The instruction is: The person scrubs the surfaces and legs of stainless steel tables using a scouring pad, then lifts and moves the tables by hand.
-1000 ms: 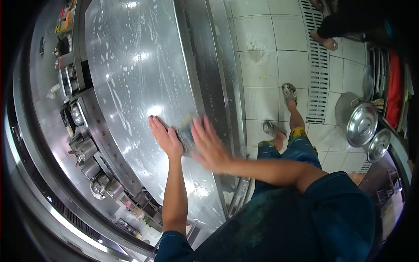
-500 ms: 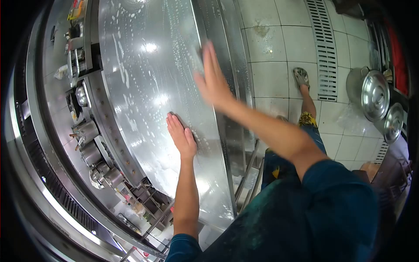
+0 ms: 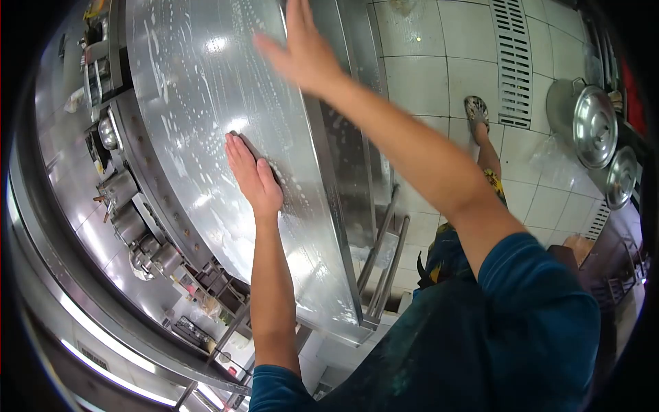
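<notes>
My left hand point(image 3: 255, 175) lies flat on a wet stainless steel surface point(image 3: 206, 123) streaked with white suds, its fingers together and stretched out. Higher up, my right hand point(image 3: 302, 51) is over the surface's right edge, with its thumb spread from its straight fingers. Motion blurs it, and its fingertips run out near the top of the view. Whether anything lies under its palm cannot be made out.
Metal pots point(image 3: 120, 189) and utensils stand beyond the surface on the left. On the right are a tiled floor point(image 3: 415, 82), a drain grate point(image 3: 513, 69), a large lidded pot point(image 3: 594, 127) and a second round lid point(image 3: 621, 177).
My right hand has moved up along the surface's edge, away from my left hand. My left hand stays flat on the surface, while the view has shifted.
</notes>
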Action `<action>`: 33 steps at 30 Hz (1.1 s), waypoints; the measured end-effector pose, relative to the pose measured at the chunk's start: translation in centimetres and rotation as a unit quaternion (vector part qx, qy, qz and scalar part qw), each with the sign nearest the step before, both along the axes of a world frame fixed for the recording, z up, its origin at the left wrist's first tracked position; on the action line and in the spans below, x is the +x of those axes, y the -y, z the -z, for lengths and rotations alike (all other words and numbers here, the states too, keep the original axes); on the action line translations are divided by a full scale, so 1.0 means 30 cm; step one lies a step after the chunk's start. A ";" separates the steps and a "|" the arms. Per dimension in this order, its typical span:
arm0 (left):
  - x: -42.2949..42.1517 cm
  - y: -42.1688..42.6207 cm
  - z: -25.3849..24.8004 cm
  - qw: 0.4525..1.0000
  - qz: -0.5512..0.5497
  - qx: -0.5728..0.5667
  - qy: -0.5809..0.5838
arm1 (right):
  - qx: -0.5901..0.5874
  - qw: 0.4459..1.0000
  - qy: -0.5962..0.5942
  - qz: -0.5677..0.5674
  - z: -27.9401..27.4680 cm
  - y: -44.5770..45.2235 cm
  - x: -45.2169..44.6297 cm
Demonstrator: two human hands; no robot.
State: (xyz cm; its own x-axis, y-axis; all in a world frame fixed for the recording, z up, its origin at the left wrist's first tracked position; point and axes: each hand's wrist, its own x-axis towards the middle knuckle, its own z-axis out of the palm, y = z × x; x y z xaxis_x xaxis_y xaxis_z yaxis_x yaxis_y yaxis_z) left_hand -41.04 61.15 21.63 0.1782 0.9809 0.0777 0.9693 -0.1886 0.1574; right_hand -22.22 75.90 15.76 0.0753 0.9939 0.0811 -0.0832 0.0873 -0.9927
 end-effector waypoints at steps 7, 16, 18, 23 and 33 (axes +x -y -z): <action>0.008 -0.016 -0.004 1.000 -0.013 0.011 0.006 | 0.022 0.987 0.055 -0.147 -0.075 0.861 -0.030; 0.001 -0.003 0.003 0.999 -0.038 0.001 0.014 | 0.148 0.858 0.479 -0.113 -0.098 -0.228 0.044; 0.013 -0.002 -0.012 0.998 -0.050 -0.008 0.034 | 0.142 0.935 0.321 0.048 -0.106 -0.210 0.047; 0.005 -0.005 -0.013 0.998 -0.059 -0.001 0.016 | 0.173 0.893 0.385 -0.154 -0.172 0.494 0.063; -0.012 -0.011 -0.017 0.998 -0.053 0.023 0.038 | 0.258 0.789 0.550 0.093 -0.140 -0.220 0.104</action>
State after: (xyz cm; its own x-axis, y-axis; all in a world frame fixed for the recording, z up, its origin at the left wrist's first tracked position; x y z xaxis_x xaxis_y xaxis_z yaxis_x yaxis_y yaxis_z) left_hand -41.40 61.48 22.14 0.0653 0.9891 0.1321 0.9699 -0.0940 0.2248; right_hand -19.12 82.48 19.95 -0.1822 0.7875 0.5887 0.8652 0.4129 -0.2845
